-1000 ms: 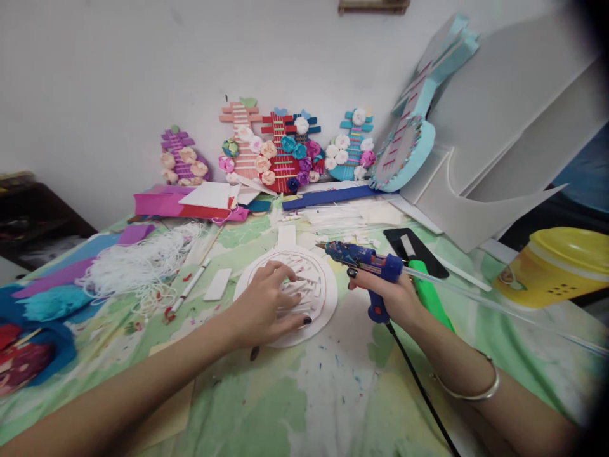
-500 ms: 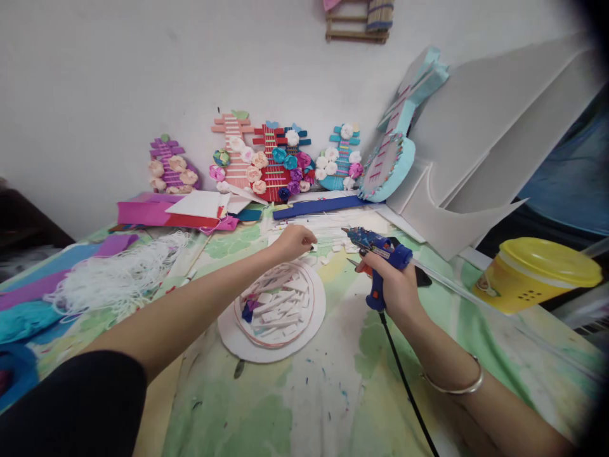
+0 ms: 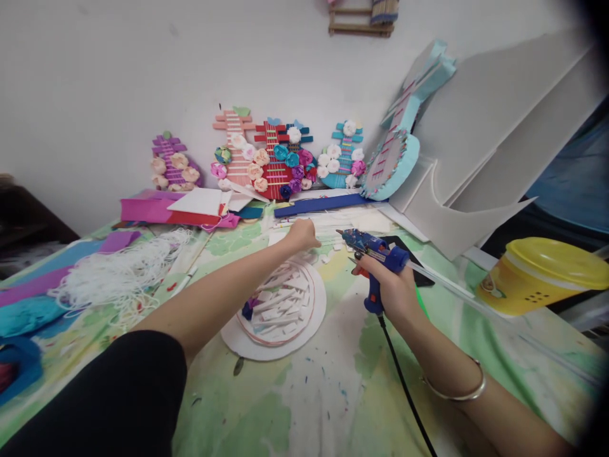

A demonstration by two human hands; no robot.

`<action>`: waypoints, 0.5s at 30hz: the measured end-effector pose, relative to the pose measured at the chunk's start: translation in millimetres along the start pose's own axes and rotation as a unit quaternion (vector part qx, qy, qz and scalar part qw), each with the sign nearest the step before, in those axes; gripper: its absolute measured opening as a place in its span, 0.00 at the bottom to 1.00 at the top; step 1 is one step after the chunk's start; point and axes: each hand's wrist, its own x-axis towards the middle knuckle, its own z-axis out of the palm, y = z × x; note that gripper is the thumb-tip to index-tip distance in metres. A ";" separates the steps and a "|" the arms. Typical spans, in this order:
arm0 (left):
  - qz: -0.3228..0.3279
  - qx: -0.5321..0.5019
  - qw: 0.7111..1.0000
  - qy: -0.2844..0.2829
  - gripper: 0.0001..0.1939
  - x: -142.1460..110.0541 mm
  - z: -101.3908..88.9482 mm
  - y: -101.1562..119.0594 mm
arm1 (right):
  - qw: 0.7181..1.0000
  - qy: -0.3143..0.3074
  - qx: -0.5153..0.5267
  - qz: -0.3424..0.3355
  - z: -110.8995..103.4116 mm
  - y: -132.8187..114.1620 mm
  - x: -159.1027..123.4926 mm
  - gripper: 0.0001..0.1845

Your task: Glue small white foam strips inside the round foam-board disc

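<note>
My right hand (image 3: 394, 289) is wrapped round a blue hot glue gun (image 3: 375, 244), its nozzle pointing left and a black cord trailing down from the grip. My left hand (image 3: 304, 236) reaches far forward over the table, with its fingers drawn together; anything between them is too small to make out. Small white pieces (image 3: 339, 246) lie scattered between that hand and the nozzle. Below my left forearm is a round white board (image 3: 314, 327), partly hidden by the arm. White strips (image 3: 283, 308) are heaped on it, with a dark blue and purple bit at their left.
Flower-trimmed paper guitars (image 3: 276, 165) lean on the wall, beside a larger pale blue one (image 3: 397, 158). White string (image 3: 124, 266) lies left. A yellow tub (image 3: 537, 279) and dark flat device (image 3: 423, 270) stand right. Orange-handled scissors (image 3: 360, 269) show behind the glue gun.
My left hand has turned over slightly and its forearm has come further in from the left. The glue gun has shifted a little left in my right hand. The view has tilted slightly.
</note>
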 end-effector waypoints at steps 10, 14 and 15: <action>-0.020 -0.486 0.872 -0.049 0.13 -88.4 -26.4 -4.8 | 0.996 -0.079 0.036 -0.024 4.0 12.4 -3.2 0.13; -0.016 -0.509 0.858 -0.064 0.12 -111.9 -30.7 -2.6 | 0.991 -0.122 0.047 -0.018 5.0 8.9 -7.4 0.13; -0.013 -0.500 0.864 -0.063 0.12 -114.5 -31.3 -1.8 | 0.990 -0.131 0.047 -0.017 5.2 8.4 -8.1 0.13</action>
